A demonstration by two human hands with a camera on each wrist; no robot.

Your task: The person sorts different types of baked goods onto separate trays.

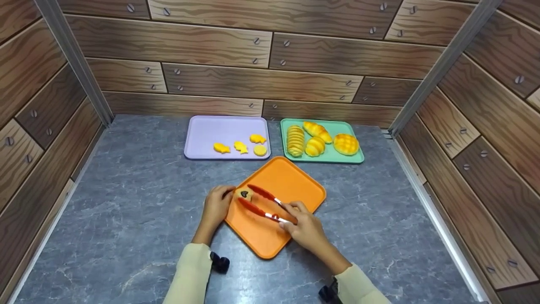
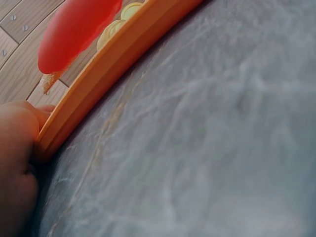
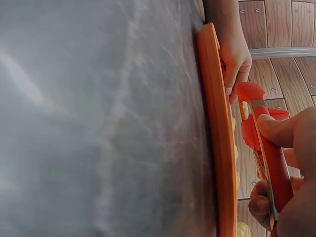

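Note:
An orange tray [image 1: 270, 242] lies turned cornerwise on the table. My left hand [image 1: 217, 207] grips its left corner, fingers over the rim. In my right hand [image 1: 307, 226] I hold a pair of tongs [image 1: 252, 207] with red tips and metal arms. Between the tips, near that left corner, is a small tan cookie [image 1: 244, 194] with a dark heart on top. How firmly the tips touch it I cannot tell. From the right wrist, the tongs' red handle [image 3: 274, 173] shows in my grip; the left wrist view has one red tip [image 2: 74, 37] above the tray rim [image 2: 108, 66].
Behind stands a lilac tray [image 1: 206, 135] with several yellow fish-shaped and round pieces. Right of it, a green tray [image 1: 329, 158] carries several breads, among them a round bun [image 1: 346, 144]. Wood-patterned walls [image 1: 177, 46] enclose the grey table [image 1: 139, 202] at the back and sides.

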